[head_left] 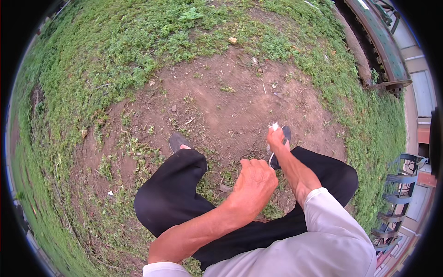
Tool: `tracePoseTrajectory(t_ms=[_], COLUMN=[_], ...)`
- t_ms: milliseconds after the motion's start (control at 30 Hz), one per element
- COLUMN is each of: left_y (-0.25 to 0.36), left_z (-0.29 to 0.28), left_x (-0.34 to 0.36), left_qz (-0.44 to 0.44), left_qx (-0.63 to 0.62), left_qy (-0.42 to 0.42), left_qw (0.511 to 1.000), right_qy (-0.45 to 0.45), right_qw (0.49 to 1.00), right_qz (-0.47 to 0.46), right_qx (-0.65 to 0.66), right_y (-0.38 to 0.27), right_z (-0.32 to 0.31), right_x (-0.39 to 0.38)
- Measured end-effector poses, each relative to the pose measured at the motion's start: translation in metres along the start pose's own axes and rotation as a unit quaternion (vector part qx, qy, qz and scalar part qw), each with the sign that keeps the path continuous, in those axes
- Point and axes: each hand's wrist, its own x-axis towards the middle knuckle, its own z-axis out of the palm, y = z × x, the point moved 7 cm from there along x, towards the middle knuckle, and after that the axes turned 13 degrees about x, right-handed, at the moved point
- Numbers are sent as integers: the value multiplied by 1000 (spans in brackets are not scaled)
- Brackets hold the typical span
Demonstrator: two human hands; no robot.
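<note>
My left hand hangs in front of me over bare dirt, its fingers curled into a loose fist with nothing visible in it. My right hand reaches down toward my right shoe and pinches a small white scrap between its fingertips. My legs in black trousers step across the brown dirt patch; my left shoe is planted ahead on the left.
Grass rings the dirt patch on all sides. A small stone lies at the far edge. A green metal machine frame runs along the upper right, and curved metal tines stand at the right beside a paved strip.
</note>
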Motion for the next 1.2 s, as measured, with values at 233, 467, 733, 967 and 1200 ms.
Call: tracePoseTrajectory(t_ms=[233, 467, 733, 967, 1200], left_y=[-1, -11, -14, -24, -25], left_z=[-10, 2, -13, -21, -19], left_x=[8, -2, -6, -9, -7], left_qz=[16, -9, -27, -15, -2], left_qx=[-10, -16, -35, -74, -87], left_qy=[4, -44, 17, -3, -27], left_qw=[1000, 999, 999, 997, 996], right_qy=[-46, -377, -225, -167, -132], right_qw=[996, 889, 946, 962, 958], right_qz=[-81, -257, -235, -209, -255], right_qx=[-4, 42, 10, 64, 26], right_y=[-65, -116, -127, -188, -246], right_z=[43, 143, 133, 160, 198], right_x=[68, -115, -53, 44, 29])
